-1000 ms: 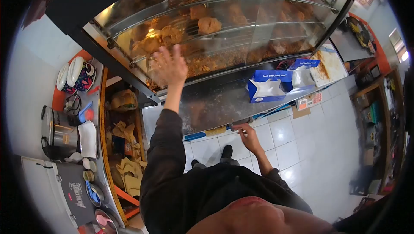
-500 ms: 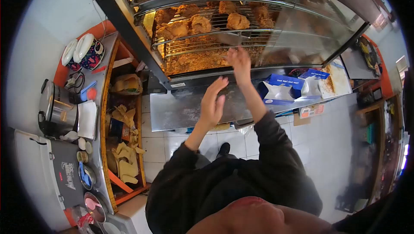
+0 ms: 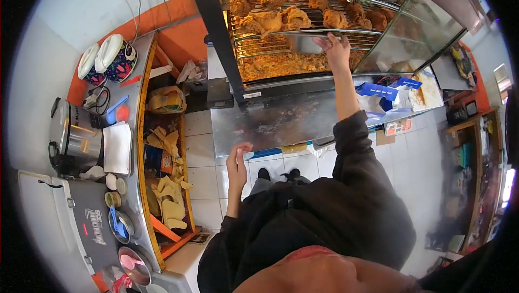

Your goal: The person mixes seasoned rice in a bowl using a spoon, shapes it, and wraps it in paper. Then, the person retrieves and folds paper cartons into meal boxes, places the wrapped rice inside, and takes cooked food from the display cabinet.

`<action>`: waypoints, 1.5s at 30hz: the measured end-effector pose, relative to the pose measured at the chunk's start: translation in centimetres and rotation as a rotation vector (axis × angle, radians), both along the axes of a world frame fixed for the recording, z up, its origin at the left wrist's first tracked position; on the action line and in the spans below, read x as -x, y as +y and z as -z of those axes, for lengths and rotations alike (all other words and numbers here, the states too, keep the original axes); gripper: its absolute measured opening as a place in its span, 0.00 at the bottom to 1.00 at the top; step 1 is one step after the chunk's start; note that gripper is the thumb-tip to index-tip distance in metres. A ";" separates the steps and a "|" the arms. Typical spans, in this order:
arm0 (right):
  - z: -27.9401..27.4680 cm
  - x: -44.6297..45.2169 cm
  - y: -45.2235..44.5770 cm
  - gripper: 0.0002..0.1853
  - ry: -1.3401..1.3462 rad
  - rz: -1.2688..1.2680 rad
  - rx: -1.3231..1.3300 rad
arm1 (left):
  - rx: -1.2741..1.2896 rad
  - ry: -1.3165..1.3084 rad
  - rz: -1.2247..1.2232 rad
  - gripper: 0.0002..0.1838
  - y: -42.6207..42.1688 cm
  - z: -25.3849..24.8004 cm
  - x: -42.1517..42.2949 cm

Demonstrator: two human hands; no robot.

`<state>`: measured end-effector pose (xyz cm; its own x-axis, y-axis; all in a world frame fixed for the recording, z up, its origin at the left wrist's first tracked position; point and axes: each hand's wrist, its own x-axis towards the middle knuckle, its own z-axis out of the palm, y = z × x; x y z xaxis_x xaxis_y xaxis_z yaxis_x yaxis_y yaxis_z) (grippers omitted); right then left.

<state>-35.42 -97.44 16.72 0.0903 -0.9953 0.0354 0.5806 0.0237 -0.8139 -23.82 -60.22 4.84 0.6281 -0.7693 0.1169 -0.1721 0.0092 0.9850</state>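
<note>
My right hand (image 3: pixel 336 52) reaches into the lit glass cabinet, just below the fried chicken (image 3: pixel 335 20) on the wire rack (image 3: pixel 259 36). Its fingers are apart. Beside the thumb is a flat grey metal piece (image 3: pixel 304 44); I cannot make out its kind or whether the hand touches it. Under the rack lies a layer of golden crumbs (image 3: pixel 286 65). My left hand (image 3: pixel 238 166) hangs near the front edge of the steel counter (image 3: pixel 259 125), fingers loosely bent and apart, holding nothing.
A glass pane (image 3: pixel 411 39) covers the cabinet's right side. Blue and white boxes (image 3: pixel 378 92) sit on the counter's right. Along the left, a side bench carries patterned containers (image 3: pixel 116 60), a metal pot (image 3: pixel 81 136) and bowls (image 3: pixel 135 266). An orange-edged shelf (image 3: pixel 184 185) holds packaging.
My right hand has moved up and right, closer to the rack. My left hand has dropped away from the cabinet, down and left. The view has shifted so that the cabinet appears farther right.
</note>
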 end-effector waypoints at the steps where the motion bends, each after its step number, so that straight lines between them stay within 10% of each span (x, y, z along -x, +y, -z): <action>1: 0.4 0.6 0.4 0.27 -0.025 -0.070 0.040 | 0.000 0.002 0.007 0.18 0.0 -0.2 -0.6; 3: 1.4 1.8 1.6 0.11 -0.033 -0.173 0.104 | 0.043 0.022 0.033 0.17 -0.3 -1.0 -1.7; 35: 8.5 11.4 20.5 0.18 0.048 -0.052 -0.221 | 0.099 0.129 0.243 0.19 -3.2 -0.6 -1.5; 45: 16.3 30.7 31.0 0.21 0.166 0.550 -0.589 | 0.117 0.048 0.417 0.19 -11.5 0.0 2.7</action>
